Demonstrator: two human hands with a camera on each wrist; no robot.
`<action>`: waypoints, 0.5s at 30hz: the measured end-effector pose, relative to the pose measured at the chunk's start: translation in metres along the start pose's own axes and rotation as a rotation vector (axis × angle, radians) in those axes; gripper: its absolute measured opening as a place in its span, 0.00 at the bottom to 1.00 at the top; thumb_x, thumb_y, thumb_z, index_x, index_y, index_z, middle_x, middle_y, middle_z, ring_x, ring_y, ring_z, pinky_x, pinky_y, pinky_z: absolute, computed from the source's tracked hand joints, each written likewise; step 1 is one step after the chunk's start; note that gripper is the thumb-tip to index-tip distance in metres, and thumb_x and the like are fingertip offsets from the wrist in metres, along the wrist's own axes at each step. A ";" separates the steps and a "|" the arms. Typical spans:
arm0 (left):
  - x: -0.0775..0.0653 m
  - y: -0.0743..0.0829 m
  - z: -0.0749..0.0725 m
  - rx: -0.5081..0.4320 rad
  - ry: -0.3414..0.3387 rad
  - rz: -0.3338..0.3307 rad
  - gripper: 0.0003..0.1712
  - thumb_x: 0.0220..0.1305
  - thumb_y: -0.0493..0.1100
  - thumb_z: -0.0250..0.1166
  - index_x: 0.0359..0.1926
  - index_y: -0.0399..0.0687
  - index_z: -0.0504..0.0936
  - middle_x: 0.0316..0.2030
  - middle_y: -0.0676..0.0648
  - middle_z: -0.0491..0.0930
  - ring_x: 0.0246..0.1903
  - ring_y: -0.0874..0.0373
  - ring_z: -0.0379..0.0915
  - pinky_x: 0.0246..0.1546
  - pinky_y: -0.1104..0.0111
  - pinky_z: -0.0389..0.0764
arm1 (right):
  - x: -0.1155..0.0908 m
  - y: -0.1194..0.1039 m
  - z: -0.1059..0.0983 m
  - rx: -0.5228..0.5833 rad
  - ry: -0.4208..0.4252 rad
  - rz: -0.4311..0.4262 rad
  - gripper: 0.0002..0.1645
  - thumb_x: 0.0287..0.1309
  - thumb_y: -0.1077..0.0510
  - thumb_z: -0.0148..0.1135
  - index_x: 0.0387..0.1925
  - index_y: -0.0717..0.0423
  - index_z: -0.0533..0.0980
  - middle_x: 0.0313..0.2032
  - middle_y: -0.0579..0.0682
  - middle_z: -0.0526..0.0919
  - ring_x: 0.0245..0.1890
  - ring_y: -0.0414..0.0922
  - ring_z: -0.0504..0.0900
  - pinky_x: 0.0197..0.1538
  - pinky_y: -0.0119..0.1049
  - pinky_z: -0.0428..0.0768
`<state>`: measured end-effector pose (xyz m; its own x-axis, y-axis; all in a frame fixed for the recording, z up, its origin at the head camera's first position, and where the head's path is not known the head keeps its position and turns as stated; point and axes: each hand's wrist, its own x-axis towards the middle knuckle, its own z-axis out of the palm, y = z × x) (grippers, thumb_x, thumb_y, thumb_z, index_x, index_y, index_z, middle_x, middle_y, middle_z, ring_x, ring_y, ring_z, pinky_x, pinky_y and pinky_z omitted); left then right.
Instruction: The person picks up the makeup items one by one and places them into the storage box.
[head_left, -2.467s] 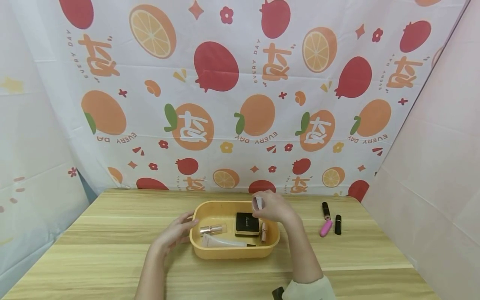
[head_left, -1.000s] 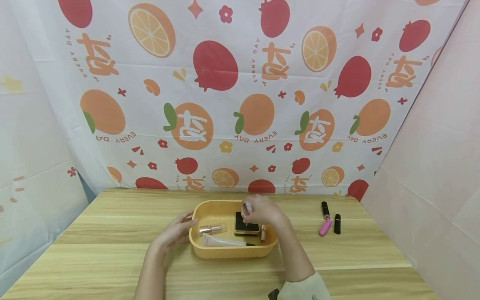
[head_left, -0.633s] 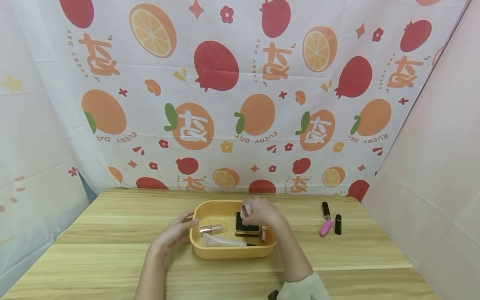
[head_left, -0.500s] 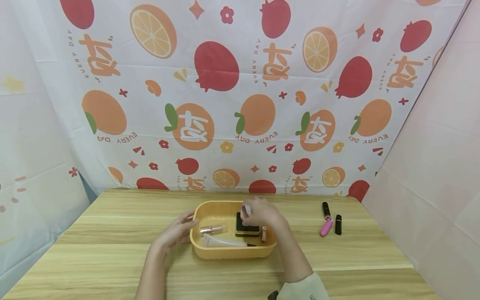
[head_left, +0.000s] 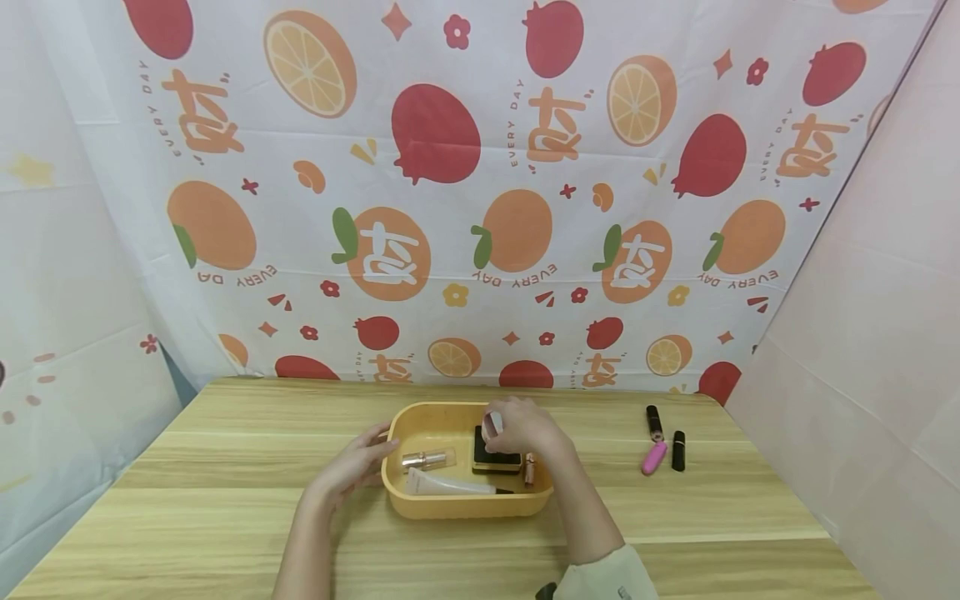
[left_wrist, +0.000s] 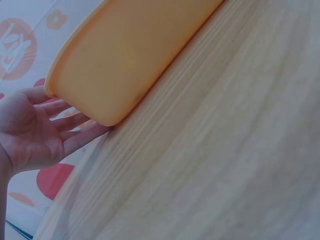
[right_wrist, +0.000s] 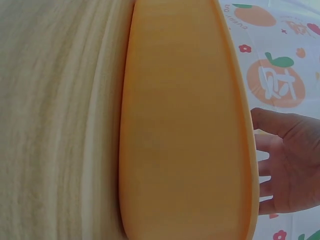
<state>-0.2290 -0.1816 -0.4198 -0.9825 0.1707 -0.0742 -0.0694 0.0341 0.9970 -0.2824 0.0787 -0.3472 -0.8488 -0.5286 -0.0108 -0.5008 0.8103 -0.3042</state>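
Observation:
A yellow oblong basket (head_left: 468, 506) stands on the table, with its side walls in both wrist views. My left hand (head_left: 352, 465) is at its left end, thumb tip over the rim and fairly straight fingers along the outside wall. My right hand (head_left: 525, 432) reaches over the far right part of the basket. Between thumb and fingers it pinches a small whitish thing (head_left: 493, 422) with a dark inner face, whose kind I cannot tell. That thing overlaps a black square compact (head_left: 497, 463) in the basket. The fingertips are hidden behind the rim (right_wrist: 248, 130) in the right wrist view.
Also in the basket are a clear-capped lipstick tube (head_left: 427, 459), a whitish squeeze tube (head_left: 453, 485) and a rose-gold tube (head_left: 529, 469). To the right on the table lie a black tube (head_left: 655, 422), a pink capsule-shaped piece (head_left: 654, 457) and a black cap-like piece (head_left: 678, 451).
My right hand has moved left and slightly down with the small whitish thing, from above the far right rim to over the black compact, then stayed. My left hand has kept its place.

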 end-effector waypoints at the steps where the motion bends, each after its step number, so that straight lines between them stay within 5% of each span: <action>1: 0.000 0.000 0.000 0.001 -0.002 0.002 0.32 0.69 0.39 0.47 0.68 0.30 0.46 0.64 0.25 0.45 0.61 0.32 0.48 0.51 0.49 0.69 | 0.000 0.000 0.001 0.000 0.000 0.000 0.25 0.44 0.52 0.70 0.47 0.51 0.76 0.45 0.50 0.75 0.44 0.51 0.69 0.38 0.44 0.73; 11: 0.005 -0.008 -0.002 -0.010 0.016 -0.004 0.35 0.66 0.41 0.51 0.68 0.32 0.48 0.64 0.26 0.46 0.61 0.32 0.49 0.50 0.49 0.70 | 0.003 0.003 0.005 -0.023 -0.016 0.008 0.23 0.45 0.52 0.69 0.46 0.50 0.75 0.44 0.50 0.74 0.42 0.50 0.69 0.40 0.44 0.72; 15: 0.004 -0.005 -0.003 0.016 -0.025 0.019 0.37 0.68 0.44 0.50 0.67 0.29 0.44 0.64 0.24 0.43 0.61 0.31 0.47 0.51 0.48 0.70 | 0.004 0.005 0.006 0.030 -0.029 0.010 0.26 0.46 0.53 0.69 0.49 0.52 0.75 0.46 0.51 0.74 0.43 0.51 0.69 0.41 0.45 0.72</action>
<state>-0.2327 -0.1838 -0.4249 -0.9789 0.1965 -0.0561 -0.0479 0.0463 0.9978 -0.2874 0.0785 -0.3549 -0.8483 -0.5279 -0.0415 -0.4865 0.8079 -0.3326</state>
